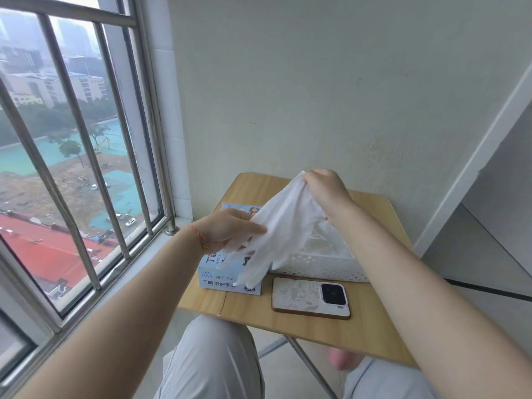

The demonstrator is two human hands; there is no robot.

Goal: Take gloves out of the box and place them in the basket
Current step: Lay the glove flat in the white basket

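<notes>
The right hand (pixel 325 194) pinched the cuff of a thin white disposable glove (pixel 283 226), its fingers dangling over the pale blue cardboard glove box (pixel 218 280) beside the white perforated basket (pixel 325 266). The left hand (pixel 230 233) gripped the glove's middle.

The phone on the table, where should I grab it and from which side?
Take the phone by its two long edges, coming straight down from above. It lies flat, face down, near the front of the table, with bare wood in front. The basket sits close behind its far edge, so slide it toward you first.
</notes>
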